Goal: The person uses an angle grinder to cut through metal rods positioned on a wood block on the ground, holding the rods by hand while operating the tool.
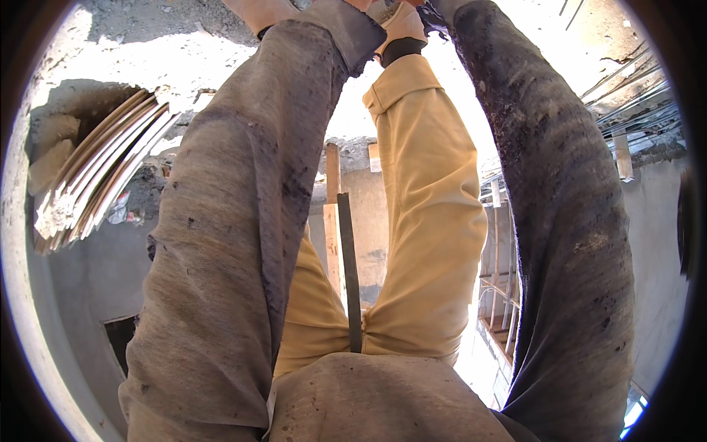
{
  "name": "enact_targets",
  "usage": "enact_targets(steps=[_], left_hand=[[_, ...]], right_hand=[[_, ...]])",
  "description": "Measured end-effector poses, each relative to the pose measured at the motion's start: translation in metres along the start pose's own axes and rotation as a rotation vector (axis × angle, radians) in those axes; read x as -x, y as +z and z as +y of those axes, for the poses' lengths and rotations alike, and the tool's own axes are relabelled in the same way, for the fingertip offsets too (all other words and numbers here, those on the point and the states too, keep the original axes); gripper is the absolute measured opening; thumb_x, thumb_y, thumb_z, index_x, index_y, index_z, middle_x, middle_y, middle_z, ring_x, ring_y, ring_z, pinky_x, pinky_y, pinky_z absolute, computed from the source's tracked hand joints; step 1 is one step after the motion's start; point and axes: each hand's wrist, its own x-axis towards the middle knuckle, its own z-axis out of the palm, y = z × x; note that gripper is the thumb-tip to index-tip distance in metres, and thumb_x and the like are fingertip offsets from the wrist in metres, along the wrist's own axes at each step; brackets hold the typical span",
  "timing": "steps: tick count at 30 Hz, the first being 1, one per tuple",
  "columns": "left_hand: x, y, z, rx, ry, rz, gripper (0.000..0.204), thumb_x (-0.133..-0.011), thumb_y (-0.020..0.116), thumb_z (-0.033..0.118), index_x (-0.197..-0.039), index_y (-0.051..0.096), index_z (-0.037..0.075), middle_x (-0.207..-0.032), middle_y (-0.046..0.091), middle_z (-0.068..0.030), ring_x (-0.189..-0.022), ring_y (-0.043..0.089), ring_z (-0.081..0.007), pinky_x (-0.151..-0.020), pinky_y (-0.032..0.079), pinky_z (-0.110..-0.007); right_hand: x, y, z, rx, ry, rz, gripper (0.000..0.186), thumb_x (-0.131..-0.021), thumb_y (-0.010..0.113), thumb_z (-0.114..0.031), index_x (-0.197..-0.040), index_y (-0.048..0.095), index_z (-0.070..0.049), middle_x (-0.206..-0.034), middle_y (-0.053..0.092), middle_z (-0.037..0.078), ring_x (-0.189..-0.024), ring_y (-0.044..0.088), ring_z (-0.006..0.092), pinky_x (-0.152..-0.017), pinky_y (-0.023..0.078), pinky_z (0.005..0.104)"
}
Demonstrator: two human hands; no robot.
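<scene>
Left hand (359, 4) and right hand (417, 2) – just slivers at the top edge, past ragged cuffs. Fingers cut off on both; can't tell if spread, together or pinching. Small greyish-brown piece (381, 10) sits between the hands, next to the right foot (405, 23); kind and contact unclear. Yellow trousers (427, 184) show between the stained sleeves (221, 184). Stack of curved thin boards (110, 169) left, thin rods (641, 103) right – both well apart from the hands.
</scene>
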Motion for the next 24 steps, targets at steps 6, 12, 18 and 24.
enact_targets(steps=[6,12,18,24], left_hand=[[0.001,-0.001,0.0,-0.004,0.04,-0.025,0.013,-0.08,0.055,0.004,-0.088,0.059,-0.006,-0.078,0.061,-0.0102,-0.067,0.059,-0.0174,-0.058,0.049,-0.026],[0.006,-0.002,0.013,-0.072,0.023,-0.029,0.013,-0.08,0.056,0.005,-0.084,0.059,-0.006,-0.075,0.061,-0.01,-0.063,0.058,-0.0166,-0.056,0.049,-0.026],[0.003,-0.009,0.011,-0.216,0.043,-0.041,0.014,-0.08,0.056,0.006,-0.083,0.06,-0.008,-0.071,0.061,-0.01,-0.058,0.057,-0.0157,-0.054,0.048,-0.025],[0.009,-0.005,0.011,-0.099,-0.014,0.001,0.016,-0.08,0.057,0.007,-0.082,0.06,-0.008,-0.068,0.06,-0.0096,-0.056,0.056,-0.0146,-0.052,0.047,-0.025]], right_hand=[[0.002,0.003,0.0,0.079,-0.042,0.015,0.022,-0.075,0.056,-0.02,-0.09,0.062,-0.005,-0.08,0.064,0.013,-0.074,0.062,0.0262,-0.068,0.048,0.0341],[0.005,0.002,-0.003,-0.072,0.003,-0.029,0.021,-0.075,0.056,-0.018,-0.09,0.062,-0.004,-0.08,0.065,0.013,-0.073,0.062,0.0236,-0.067,0.049,0.0331],[-0.002,0.014,-0.001,-0.073,0.0,0.0,0.022,-0.076,0.056,-0.015,-0.094,0.062,-0.004,-0.081,0.065,0.011,-0.075,0.062,0.0217,-0.07,0.049,0.0304],[0.007,0.017,0.0,-0.188,0.077,-0.124,0.021,-0.076,0.057,-0.014,-0.094,0.062,-0.005,-0.087,0.065,0.012,-0.081,0.062,0.0212,-0.072,0.048,0.0302]])
